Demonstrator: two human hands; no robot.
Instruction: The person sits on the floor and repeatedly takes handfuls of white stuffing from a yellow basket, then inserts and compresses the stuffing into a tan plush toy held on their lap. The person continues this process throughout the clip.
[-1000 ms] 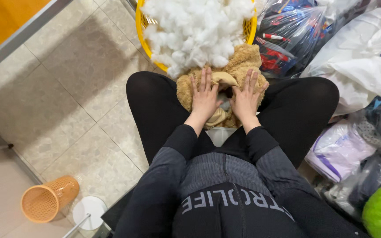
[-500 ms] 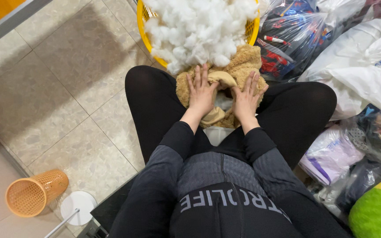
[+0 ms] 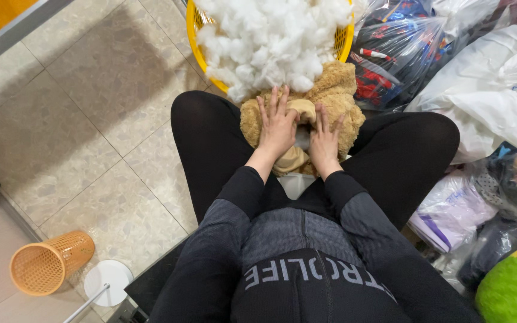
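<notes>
A tan plush toy (image 3: 336,96) lies between my knees, its furry skin partly open with white filling showing. My left hand (image 3: 277,124) lies flat on the toy's left side, fingers spread. My right hand (image 3: 324,139) presses on the toy just beside it, fingers curled into the fabric near the opening. Both hands touch the toy. Behind the toy stands a yellow basket (image 3: 194,24) heaped with white stuffing fluff (image 3: 270,42).
Clear plastic bags with coloured fabric (image 3: 402,48) and white bags (image 3: 492,90) pile up on the right. A green and yellow plush (image 3: 516,287) lies at bottom right. An orange mesh basket (image 3: 49,263) lies on its side on the tiled floor at bottom left, by a white round base (image 3: 108,282).
My hands have shifted slightly on the plush toy; the right hand has drawn in closer to the left, near the opening. The view has moved a little.
</notes>
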